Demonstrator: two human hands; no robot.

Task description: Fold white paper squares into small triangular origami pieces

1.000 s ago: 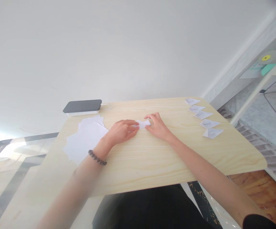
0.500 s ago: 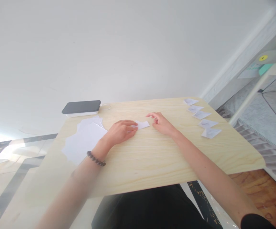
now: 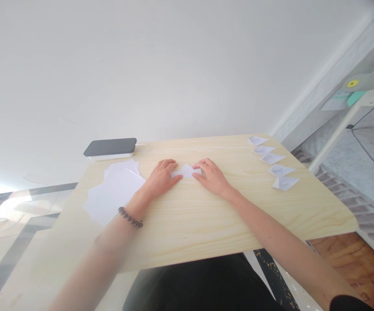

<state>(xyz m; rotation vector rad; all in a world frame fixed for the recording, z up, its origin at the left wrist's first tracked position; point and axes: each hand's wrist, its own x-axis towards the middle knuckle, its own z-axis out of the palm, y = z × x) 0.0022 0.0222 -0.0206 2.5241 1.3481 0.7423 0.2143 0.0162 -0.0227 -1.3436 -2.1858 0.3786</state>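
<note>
A small folded piece of white paper [image 3: 187, 171] lies on the wooden table between my two hands, its middle rising to a point on the far side. My left hand [image 3: 162, 176] grips its left end, thumb on the near edge and fingers curled beyond. At the right end, my right hand [image 3: 211, 176] pinches the paper between thumb and fingers. Left of my left forearm is a spread pile of white paper sheets [image 3: 114, 192]. Several folded white paper pieces [image 3: 272, 158] stand in a row along the table's right side.
A black phone-like slab [image 3: 111, 147] rests on a white base at the back left, with a white cable [image 3: 143, 147] beside it. The pale wooden table [image 3: 187, 229] meets a white wall [image 3: 180, 77]. A metal frame [image 3: 335, 129] stands off the right edge.
My right hand has come down onto the right end of the folded paper. My left hand has shifted left to its other end. The paper now shows a pointed middle.
</note>
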